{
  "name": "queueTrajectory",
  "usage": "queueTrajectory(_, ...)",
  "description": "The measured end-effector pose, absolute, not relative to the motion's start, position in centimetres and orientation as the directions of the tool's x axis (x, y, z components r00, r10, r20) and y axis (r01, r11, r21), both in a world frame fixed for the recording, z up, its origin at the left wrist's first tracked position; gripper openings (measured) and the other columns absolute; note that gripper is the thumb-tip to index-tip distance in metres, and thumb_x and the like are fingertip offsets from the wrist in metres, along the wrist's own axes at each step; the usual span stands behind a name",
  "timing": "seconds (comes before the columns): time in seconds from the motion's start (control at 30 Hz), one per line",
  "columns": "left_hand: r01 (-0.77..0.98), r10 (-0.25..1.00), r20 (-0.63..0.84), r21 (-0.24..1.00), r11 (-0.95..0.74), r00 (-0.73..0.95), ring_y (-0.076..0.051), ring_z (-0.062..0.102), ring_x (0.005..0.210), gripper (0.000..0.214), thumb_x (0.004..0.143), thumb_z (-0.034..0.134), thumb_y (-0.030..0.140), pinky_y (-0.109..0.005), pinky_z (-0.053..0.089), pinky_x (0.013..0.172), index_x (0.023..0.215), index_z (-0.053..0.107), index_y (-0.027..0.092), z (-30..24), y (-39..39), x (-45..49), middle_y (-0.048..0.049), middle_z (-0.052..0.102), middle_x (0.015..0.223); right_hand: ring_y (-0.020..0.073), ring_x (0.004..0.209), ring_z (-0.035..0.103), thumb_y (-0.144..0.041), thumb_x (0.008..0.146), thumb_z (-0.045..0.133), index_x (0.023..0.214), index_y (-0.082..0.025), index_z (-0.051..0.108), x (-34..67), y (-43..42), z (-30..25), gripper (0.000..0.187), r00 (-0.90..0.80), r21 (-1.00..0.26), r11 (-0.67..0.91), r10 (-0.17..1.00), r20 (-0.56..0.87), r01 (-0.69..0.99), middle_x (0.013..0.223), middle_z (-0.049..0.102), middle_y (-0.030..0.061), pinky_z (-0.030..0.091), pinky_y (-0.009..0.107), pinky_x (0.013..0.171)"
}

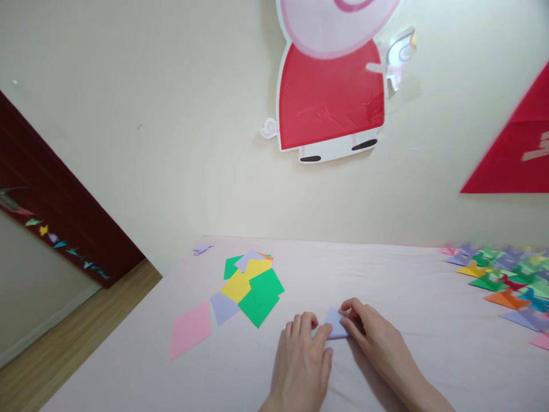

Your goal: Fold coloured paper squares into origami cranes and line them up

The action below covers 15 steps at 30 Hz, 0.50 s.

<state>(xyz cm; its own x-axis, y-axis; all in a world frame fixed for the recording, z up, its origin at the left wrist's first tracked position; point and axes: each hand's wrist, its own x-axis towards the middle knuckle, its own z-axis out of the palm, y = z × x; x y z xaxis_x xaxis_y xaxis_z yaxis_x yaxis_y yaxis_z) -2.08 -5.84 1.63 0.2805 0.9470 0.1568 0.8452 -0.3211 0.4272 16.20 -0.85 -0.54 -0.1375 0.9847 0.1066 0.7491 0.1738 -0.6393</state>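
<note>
- The step in hand looks like a fold being lined up or creased in the lavender paper (335,327), which is small, with straight edges and already seemingly more than one layer thick
- The next move, as I judge it, calls for edges kept matched and firm fingertip pressure along the crease, with the paper held from sliding on the pale pink cloth (141,375)
- The lavender paper lies on that cloth between the two hands, its lower edge towards the person
- The left hand (302,355) rests palm down, a fingertip touching the paper's left side; whether this grip pinches it or only presses it I cannot tell
- The right hand (381,337) has its thumb and forefinger closed at the paper's right side, a grip that appears to grasp the edge
- Flat coloured sheets (259,303) lie apart, beyond the left hand; folded paper figures (508,298) stand in rows at far right
</note>
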Motion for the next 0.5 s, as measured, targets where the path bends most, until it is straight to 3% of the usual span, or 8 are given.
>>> queueTrajectory(0.13, 0.866, 0.917, 0.167, 0.304, -0.397, 0.362, -0.033, 0.043, 0.125, 0.051, 0.091, 0.055, 0.044, -0.049, 0.040, 0.100, 0.137, 0.048, 0.023, 0.2, -6.2, -1.5, -0.0098, 0.047, 0.142, 0.0220, 0.078, 0.063, -0.033, 0.088, 0.044, 0.096, -0.024, 0.058, 16.3, -0.8, -1.2, 0.019, -0.151, -0.616, 0.209, 0.978, 0.144, 0.760, 0.083, 0.067, 0.0044, 0.046, 0.034, 0.072)
queueTrajectory(0.23, 0.843, 0.893, 0.129, 0.295, -0.450, 0.431, -0.034, 0.041, 0.130, 0.070, 0.090, 0.050, 0.059, -0.051, 0.037, 0.105, 0.143, 0.042, 0.014, -0.8, -6.5, -1.0, -0.0126, 0.044, 0.147, 0.0210, 0.076, 0.063, -0.031, 0.087, 0.045, 0.092, -0.024, 0.059, 16.2, -0.6, -1.2, 0.017, -0.153, -0.612, 0.229, 0.973, 0.174, 0.757, 0.082, 0.067, 0.0040, 0.046, 0.032, 0.069)
queueTrajectory(0.5, 0.848, 0.903, -0.052, 0.369, -0.381, 0.428, -0.040, 0.039, 0.132, 0.075, 0.088, 0.054, 0.057, -0.057, 0.032, 0.108, 0.145, 0.039, 0.011, -0.3, -6.6, -0.3, -0.0169, 0.040, 0.148, 0.0213, 0.076, 0.064, -0.027, 0.086, 0.049, 0.086, -0.023, 0.061, 16.0, -0.5, -0.6, 0.013, -0.184, -0.578, 0.265, 0.963, 0.196, 0.772, 0.081, 0.068, 0.0041, 0.048, 0.032, 0.070)
